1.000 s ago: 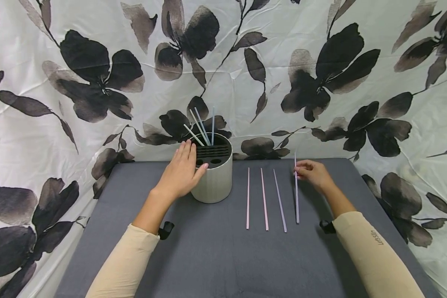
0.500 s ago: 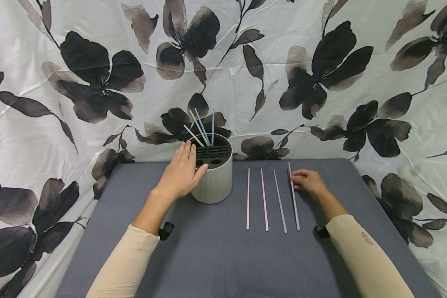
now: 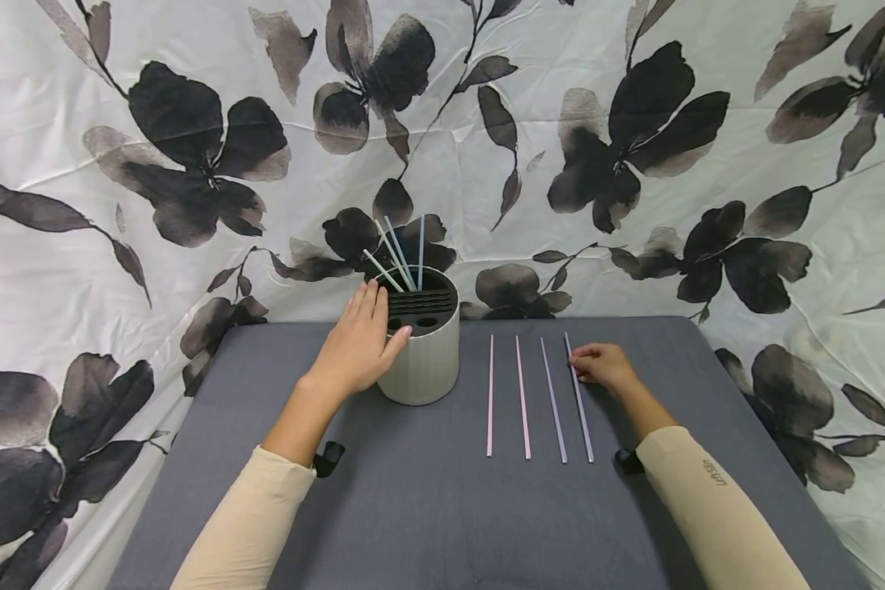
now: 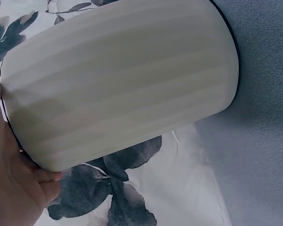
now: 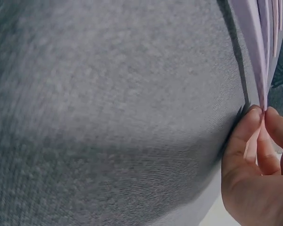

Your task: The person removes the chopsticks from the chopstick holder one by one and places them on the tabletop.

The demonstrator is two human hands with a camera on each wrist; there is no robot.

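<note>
Four straws [image 3: 522, 397] lie on the grey surface [image 3: 428, 508]; four more straws [image 3: 401, 254] stand in one ribbed holder [image 3: 424, 360]. Two hands [image 3: 356, 344] are in view.

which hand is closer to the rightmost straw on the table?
Right. The right hand pinches the rightmost straw near its far end. The left hand rests against the holder, left of all four laid-out straws.

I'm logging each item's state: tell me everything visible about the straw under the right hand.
The purple straw is thin, straight and pale lilac, plastic by its look. It lies flat on the grey table, rightmost of four roughly parallel straws, apart from its neighbour. The right hand pinches it near its far end; the right wrist view shows fingertips closed on it.
</note>
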